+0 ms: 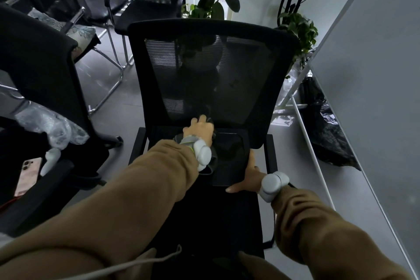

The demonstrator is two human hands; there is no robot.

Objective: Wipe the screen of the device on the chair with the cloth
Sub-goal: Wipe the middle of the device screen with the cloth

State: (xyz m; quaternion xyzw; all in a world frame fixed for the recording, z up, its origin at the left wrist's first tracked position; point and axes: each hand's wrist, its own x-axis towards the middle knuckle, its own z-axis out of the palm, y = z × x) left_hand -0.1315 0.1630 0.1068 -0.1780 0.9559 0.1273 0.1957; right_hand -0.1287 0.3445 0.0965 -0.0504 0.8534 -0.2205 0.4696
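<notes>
- Head view: left hand [200, 128], fingers curled, presses the grey cloth [210, 161] onto the far-left part of the device [229, 159].
- Right hand [246, 180] grips the device's near right corner, thumb along the near edge.
- Device lies flat on the chair [213, 70] seat, long axis running away from the person.
- Unwiped dark screen lies right of the left fingers; the left hand is nearer it, so the stroke likely runs rightward.

A flat black glass-fronted device [229, 161] lies on the seat of a black mesh-backed office chair [211, 70]. A dark grey cloth [210, 163] rests on its left part, under the left hand [200, 129]; the right hand [248, 179] holds its near right corner.
</notes>
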